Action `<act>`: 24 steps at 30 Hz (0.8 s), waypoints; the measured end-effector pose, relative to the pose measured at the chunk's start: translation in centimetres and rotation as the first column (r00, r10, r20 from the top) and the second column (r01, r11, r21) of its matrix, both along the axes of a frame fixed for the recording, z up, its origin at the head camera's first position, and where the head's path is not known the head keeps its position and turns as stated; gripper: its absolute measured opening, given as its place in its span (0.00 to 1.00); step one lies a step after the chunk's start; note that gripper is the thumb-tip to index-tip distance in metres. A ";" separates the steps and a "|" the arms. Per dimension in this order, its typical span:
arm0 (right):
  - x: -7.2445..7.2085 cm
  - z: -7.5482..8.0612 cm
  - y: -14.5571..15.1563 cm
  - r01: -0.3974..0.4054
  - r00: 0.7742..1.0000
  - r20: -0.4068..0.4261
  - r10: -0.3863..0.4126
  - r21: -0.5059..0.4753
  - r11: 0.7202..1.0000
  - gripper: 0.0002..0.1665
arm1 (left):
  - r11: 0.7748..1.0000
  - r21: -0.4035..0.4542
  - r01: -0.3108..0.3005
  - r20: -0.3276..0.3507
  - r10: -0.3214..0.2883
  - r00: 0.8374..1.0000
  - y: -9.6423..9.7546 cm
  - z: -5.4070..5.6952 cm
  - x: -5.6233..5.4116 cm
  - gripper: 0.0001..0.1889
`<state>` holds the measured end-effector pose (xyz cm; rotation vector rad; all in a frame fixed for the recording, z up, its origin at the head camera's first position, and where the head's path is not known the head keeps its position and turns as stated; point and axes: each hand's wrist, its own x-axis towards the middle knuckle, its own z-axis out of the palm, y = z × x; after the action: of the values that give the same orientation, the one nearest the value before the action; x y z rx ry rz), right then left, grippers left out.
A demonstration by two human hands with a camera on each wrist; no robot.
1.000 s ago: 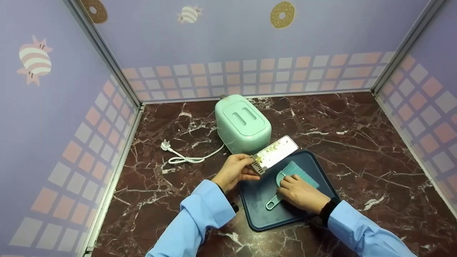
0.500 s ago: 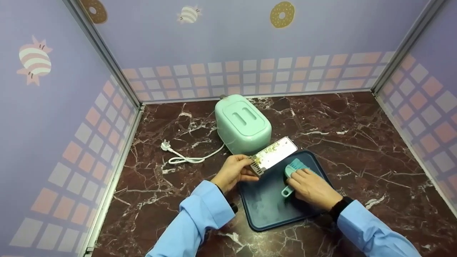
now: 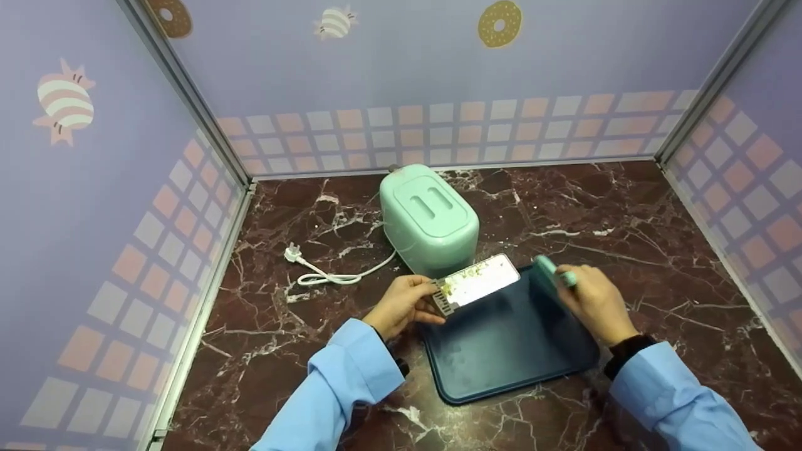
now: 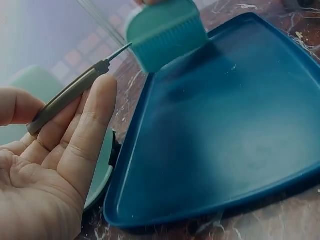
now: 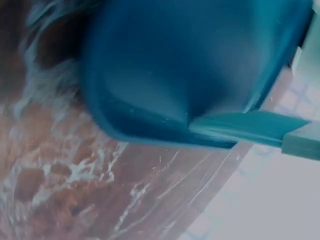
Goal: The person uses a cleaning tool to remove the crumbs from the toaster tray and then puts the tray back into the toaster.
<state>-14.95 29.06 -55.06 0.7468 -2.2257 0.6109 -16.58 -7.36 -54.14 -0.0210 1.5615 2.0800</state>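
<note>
My left hand [image 3: 404,305] pinches one slotted end of a toaster crumb tray [image 3: 482,283], a flat shiny metal plate with yellowish crumbs along it. The plate hangs over the left side of a dark blue tray [image 3: 501,357]. In the left wrist view the crumb tray [image 4: 75,92] shows edge-on, held between thumb and fingers. My right hand [image 3: 595,304] grips a small cleaning brush [image 3: 548,270] over the blue tray's far right corner. Its teal bristles [image 4: 167,42] point down, close to the plate's free end in the left wrist view; whether they touch is unclear.
A mint green toaster [image 3: 432,210] stands just behind the crumb tray. Its white cord and plug [image 3: 292,253] lie to the left on the marbled tabletop [image 3: 301,351]. Patterned purple walls [image 3: 401,62] enclose the back and both sides.
My right hand has lifted the brush off the blue tray, turned it bristles down and moved it right and farther back. The crumb tray has tipped slightly, its free end lower.
</note>
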 end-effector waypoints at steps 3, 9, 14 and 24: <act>-0.2 0.8 0.4 0.141 0.989 0.056 -0.134 -0.163 0.976 0.13 | 1.000 -0.022 0.008 0.004 -0.008 1.000 -0.1 -0.2 0.1 0.07; -0.3 3.0 -0.3 0.341 0.932 0.289 -0.219 -0.494 0.800 0.11 | 0.996 -0.078 0.042 0.014 -0.041 0.999 0.1 -0.6 0.2 0.06; -0.1 4.6 -1.6 0.401 0.879 0.475 -0.035 -0.700 0.590 0.16 | 0.992 -0.112 0.060 0.032 -0.057 0.998 0.5 -1.0 0.3 0.06; 0.1 4.3 -5.0 0.206 0.769 0.364 0.525 -0.919 0.335 0.21 | 0.987 -0.107 0.122 0.023 -0.120 0.993 2.1 -1.1 0.4 0.08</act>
<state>-14.83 24.10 -50.78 0.0960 -1.7306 2.3161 -16.13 -5.23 -55.20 0.0171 1.6233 1.8962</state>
